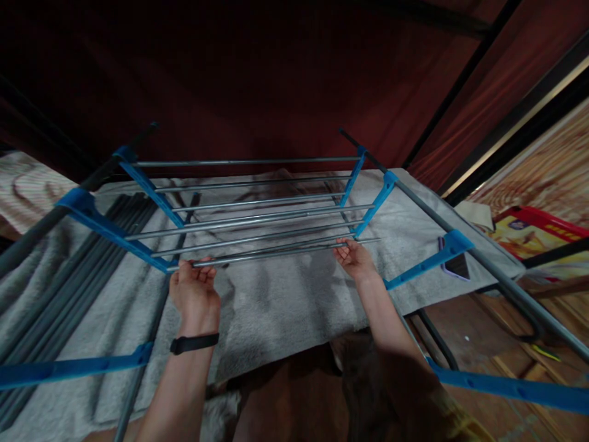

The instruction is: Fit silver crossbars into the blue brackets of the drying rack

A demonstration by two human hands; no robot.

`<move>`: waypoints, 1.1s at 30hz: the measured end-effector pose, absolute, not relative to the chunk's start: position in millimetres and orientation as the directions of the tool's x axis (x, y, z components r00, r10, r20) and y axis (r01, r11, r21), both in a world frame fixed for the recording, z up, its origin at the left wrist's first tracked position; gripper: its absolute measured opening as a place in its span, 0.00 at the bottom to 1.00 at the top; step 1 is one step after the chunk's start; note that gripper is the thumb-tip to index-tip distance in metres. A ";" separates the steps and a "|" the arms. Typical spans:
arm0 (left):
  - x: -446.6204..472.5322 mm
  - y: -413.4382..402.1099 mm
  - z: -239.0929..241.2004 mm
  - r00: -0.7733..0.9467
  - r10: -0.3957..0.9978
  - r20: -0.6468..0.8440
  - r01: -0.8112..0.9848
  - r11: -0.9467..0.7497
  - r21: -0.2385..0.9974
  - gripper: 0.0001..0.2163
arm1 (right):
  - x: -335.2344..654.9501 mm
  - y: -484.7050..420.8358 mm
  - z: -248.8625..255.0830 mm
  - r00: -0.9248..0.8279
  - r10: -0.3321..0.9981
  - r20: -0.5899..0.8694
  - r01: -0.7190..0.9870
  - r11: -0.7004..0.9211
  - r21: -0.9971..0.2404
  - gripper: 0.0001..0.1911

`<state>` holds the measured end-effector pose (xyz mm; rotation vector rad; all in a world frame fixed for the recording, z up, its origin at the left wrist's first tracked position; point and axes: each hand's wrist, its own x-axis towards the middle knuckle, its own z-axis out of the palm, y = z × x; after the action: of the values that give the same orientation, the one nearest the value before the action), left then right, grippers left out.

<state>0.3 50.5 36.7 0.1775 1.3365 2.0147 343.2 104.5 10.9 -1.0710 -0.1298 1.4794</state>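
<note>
A rack frame of grey metal tubes and blue plastic brackets stands across the grey cloth. My left hand (193, 288), with a black band on the wrist, pinches the left end of the front metal rod (262, 254), close to a blue side bracket (113, 230). Near the rod's other end, my right hand (353, 258) has its fingers closed round it, just below the right blue bracket (377, 204). Several more crossbars (257, 219) span the brackets behind this rod. Another blue bracket (430, 261) on the right side has no crossbar in it.
Several loose grey tubes (69, 276) lie on the cloth (285, 313) at left. A phone (455, 265) rests near the cloth's right edge. Beyond it is a red and yellow box (538, 236). Dark red fabric (257, 80) hangs behind the rack.
</note>
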 end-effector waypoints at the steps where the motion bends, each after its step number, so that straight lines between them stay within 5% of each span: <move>1: 0.7 50.7 36.5 -0.746 0.616 -0.252 -0.469 -0.219 0.855 0.08 | 341.9 104.3 10.2 0.169 0.835 -0.524 -0.726 -0.254 -0.639 0.11; 14: 8.3 49.9 35.5 -0.746 0.666 -0.011 -0.282 -0.301 0.911 0.08 | 332.4 102.0 7.2 0.112 0.864 -0.491 -0.702 -0.281 -0.654 0.10; 33: 40.5 47.3 34.0 -0.479 0.874 0.084 -0.266 -0.236 0.935 0.13 | 316.9 97.8 6.5 0.092 0.863 -0.497 -0.700 -0.299 -0.648 0.09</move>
<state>40.5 47.3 34.0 0.8125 1.2008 1.8181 316.9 97.8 6.5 -1.0527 -0.2098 1.5571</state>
